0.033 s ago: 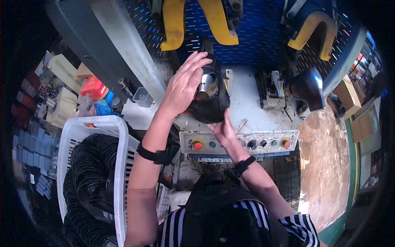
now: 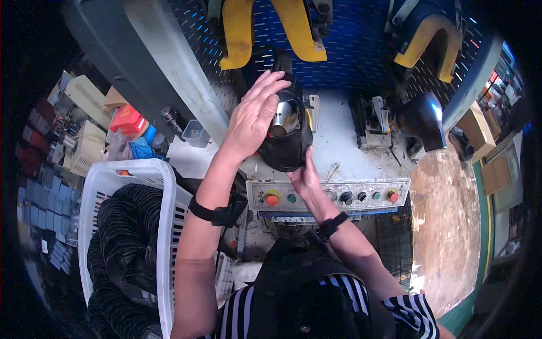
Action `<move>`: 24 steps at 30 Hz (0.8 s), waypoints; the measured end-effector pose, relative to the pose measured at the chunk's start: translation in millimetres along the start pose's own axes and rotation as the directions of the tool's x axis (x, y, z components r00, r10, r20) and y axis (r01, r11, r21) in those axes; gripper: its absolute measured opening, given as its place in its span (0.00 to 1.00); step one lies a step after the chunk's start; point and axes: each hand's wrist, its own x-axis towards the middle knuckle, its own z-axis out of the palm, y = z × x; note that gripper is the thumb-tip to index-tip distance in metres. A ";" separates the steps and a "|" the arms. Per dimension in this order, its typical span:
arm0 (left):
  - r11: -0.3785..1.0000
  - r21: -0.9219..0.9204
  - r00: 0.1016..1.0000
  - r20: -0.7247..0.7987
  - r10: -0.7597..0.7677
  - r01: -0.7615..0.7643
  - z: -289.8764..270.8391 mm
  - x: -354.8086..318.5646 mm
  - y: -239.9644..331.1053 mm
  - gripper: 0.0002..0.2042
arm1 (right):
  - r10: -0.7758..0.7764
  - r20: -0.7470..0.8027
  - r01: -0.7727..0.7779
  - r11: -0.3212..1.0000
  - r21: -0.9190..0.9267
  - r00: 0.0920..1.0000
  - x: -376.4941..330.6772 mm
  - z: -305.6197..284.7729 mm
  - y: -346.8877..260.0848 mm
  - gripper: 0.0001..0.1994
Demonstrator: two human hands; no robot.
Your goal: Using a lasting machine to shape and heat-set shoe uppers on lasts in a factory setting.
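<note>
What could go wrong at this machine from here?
Pinch: left hand looks near the yellow U-shaped part, possibly hazardous if that part moves.
Bump: right forearm crosses the control panel and might knock a control.
Slip: black piece might shift on the metal form if the right hand loses contact.

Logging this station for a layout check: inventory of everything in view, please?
Black piece: 1, black, around near metal form
Near metal form: 1, silver, centre
Right metal form: 1, dark silver
Yellow U-shaped parts: 2, top
Control panel: 1, grey, table front
Red buttons: 2, panel ends
Basket: 1, white, left
Curved pieces: uncountable, black, in basket
Tub: 1, clear, upper left
Board: 1, brown, right
Background clutter: unitemised
Left hand: 1, bare, piece's upper left
Right hand: 1, bare, piece's lower right
</note>
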 end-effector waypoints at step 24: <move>0.557 -0.823 0.805 -0.254 -0.536 0.112 16.9 -74.6 -37.2 0.32 | -0.758 -0.022 0.398 0.367 -0.841 0.652 91.1 -44.3 24.4 0.27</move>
